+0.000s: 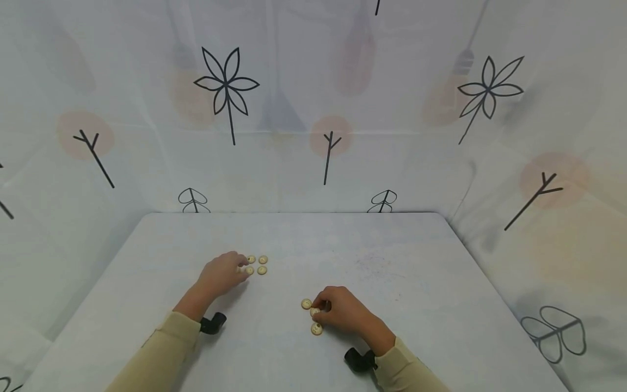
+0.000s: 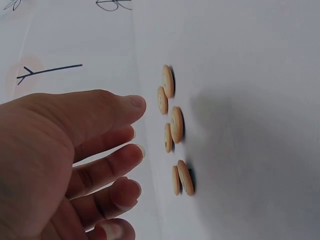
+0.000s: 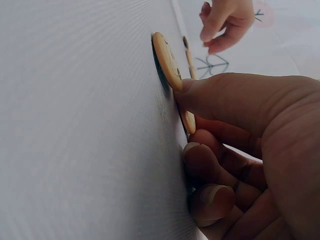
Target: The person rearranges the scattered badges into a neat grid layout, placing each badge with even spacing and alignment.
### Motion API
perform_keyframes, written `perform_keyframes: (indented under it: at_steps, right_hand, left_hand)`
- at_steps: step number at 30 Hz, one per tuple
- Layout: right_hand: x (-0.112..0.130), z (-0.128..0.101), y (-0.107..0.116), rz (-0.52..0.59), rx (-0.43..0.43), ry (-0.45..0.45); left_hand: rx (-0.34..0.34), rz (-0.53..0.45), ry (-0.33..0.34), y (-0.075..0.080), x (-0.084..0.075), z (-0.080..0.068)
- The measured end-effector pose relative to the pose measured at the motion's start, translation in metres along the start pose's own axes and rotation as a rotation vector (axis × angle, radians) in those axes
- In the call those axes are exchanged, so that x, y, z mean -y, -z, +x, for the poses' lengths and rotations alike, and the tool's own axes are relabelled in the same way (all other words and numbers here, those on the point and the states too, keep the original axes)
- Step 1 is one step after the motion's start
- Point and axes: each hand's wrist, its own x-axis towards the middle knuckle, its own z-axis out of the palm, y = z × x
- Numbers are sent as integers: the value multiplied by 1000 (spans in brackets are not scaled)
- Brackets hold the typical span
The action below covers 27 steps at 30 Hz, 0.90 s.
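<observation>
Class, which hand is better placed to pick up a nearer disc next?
Probably the right hand: its fingers are at the three nearer discs, while the left hand is at the farther group of discs.

The small round discs (image 1: 262,270) on the worktop (image 1: 416,261) look like pale wood, smooth and matt with softly rounded rims, and the worktop itself is flat and matt, with a fine ribbed, fabric-like grain close up and faint specks toward its far right corner. Beyond the far edge, the printed curtain (image 1: 279,169) looks like thin cloth, matt and lightly creased. Near the front edge, the beige sleeves (image 1: 164,343) are matt cloth, and the black wrist pieces (image 1: 360,360) look like smooth, dull plastic.
</observation>
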Motion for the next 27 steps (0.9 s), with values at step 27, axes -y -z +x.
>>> perform_keyframes:
  at_steps: [27]
  right_hand:
    - [2, 0, 1, -16, -10, 6]
  left_hand:
    - [-36, 39, -185, -12, -40, -13]
